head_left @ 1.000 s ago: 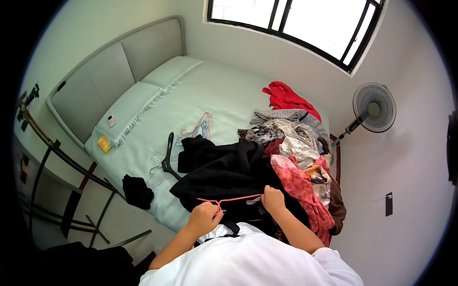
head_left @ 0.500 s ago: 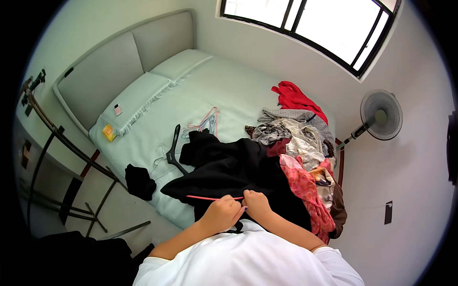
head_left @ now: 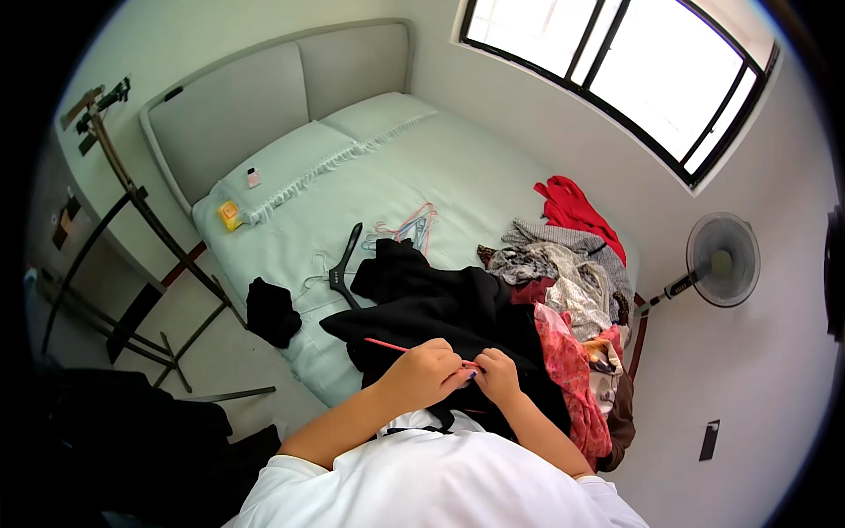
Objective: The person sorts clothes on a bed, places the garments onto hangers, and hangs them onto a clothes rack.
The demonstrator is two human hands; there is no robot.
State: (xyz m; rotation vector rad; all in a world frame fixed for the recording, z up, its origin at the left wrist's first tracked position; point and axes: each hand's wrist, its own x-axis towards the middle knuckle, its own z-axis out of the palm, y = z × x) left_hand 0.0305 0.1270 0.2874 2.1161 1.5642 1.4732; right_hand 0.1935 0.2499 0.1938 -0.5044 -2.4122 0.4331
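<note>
My left hand (head_left: 424, 374) is closed around a thin red bar, apparently the edge of a red clothes hanger (head_left: 385, 344), whose left end sticks out past my knuckles. Close beside it, my right hand (head_left: 498, 377) pinches the hanger's other part; my fingertips nearly meet. Most of the hanger is hidden by my hands. Beneath and beyond them a black garment (head_left: 431, 295) lies spread over the bed's near edge. A black hanger (head_left: 341, 273) rests by its left side.
Pink and blue hangers (head_left: 414, 227) lie on the bed (head_left: 334, 198). A pile of clothes (head_left: 576, 290) lies at right, with a red garment (head_left: 576, 211) behind. A fan (head_left: 722, 260) stands by the wall. A metal rack (head_left: 167, 242) and dark clothes (head_left: 132, 440) are at left.
My view has shifted, so the room appears further right and lower. The red hanger is now more tilted, and my hands have moved slightly, still holding it.
</note>
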